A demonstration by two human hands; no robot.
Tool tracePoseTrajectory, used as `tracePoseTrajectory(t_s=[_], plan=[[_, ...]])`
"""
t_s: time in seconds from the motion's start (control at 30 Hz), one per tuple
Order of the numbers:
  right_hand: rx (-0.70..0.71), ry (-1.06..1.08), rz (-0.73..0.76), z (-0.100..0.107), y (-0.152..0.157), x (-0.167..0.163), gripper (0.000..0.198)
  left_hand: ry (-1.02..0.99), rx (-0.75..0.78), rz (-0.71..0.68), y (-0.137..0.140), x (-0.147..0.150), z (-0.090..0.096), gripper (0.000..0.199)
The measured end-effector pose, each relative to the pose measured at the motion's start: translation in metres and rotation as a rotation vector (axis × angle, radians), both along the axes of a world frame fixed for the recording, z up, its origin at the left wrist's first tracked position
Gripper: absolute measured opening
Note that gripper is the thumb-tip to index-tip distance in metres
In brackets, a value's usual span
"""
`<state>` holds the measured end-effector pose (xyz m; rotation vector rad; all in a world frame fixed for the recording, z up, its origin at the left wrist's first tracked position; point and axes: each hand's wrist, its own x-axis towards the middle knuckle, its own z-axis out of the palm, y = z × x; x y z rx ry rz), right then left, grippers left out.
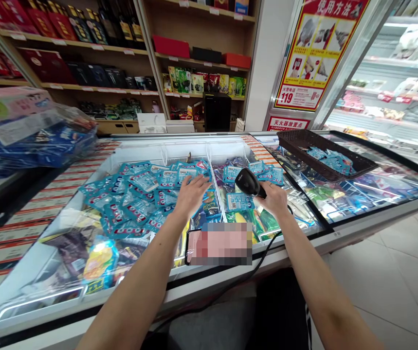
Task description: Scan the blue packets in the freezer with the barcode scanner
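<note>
My right hand (273, 198) grips a black barcode scanner (248, 182), its head tilted up and to the left, above several blue packets (238, 201). From the scanner a black cable (267, 249) runs down past the freezer's front edge. My left hand (193, 195) reaches over the right side of a large spread of blue packets (136, 197), fingers stretched forward at the nearest ones. Whether its fingertips touch a packet I cannot tell. A phone (219, 244) with a blurred-out screen lies in front of both hands.
Under the packets is a glass-topped chest freezer (190, 288) with bagged goods inside. A brown basket (327, 154) holding more blue packets stands on the right. Plastic-wrapped packages (29, 131) sit at the left. Behind are stocked shelves (84, 43) and a red-bordered poster (318, 53).
</note>
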<state>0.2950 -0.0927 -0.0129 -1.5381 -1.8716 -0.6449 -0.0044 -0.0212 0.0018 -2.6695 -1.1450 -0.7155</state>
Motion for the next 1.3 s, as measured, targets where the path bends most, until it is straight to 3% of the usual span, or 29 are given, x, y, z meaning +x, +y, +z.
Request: tracePoseTrajectory(t_s=[0.13,0.23,0.53,0.87,1.07,1.17,1.3], plan=[[0.023,0.018,-0.015,0.000,0.001,0.000,0.030,0.078,-0.110,-0.319,-0.007,0.014,0.003,0.049],[0.012,0.019,-0.013,-0.001,0.001,0.000,0.030,0.133,-0.166,-0.401,-0.008,0.020,-0.001,0.056],[0.014,-0.009,-0.020,-0.001,0.001,0.000,0.032,0.042,-0.098,-0.153,-0.006,0.011,0.006,0.032],[0.008,-0.013,0.018,-0.001,0.001,-0.001,0.030,-0.061,-0.185,-0.224,-0.014,0.016,0.007,0.038],[-0.008,-0.019,0.019,-0.001,0.000,-0.002,0.031,-0.031,-0.098,-0.018,-0.007,0.012,0.003,0.032],[-0.015,-0.033,0.028,0.000,0.000,-0.002,0.032,-0.033,-0.109,-0.038,-0.004,0.011,-0.001,0.029],[-0.028,-0.067,0.066,0.001,-0.001,-0.005,0.032,0.032,-0.150,-0.091,-0.003,0.014,-0.005,0.043]])
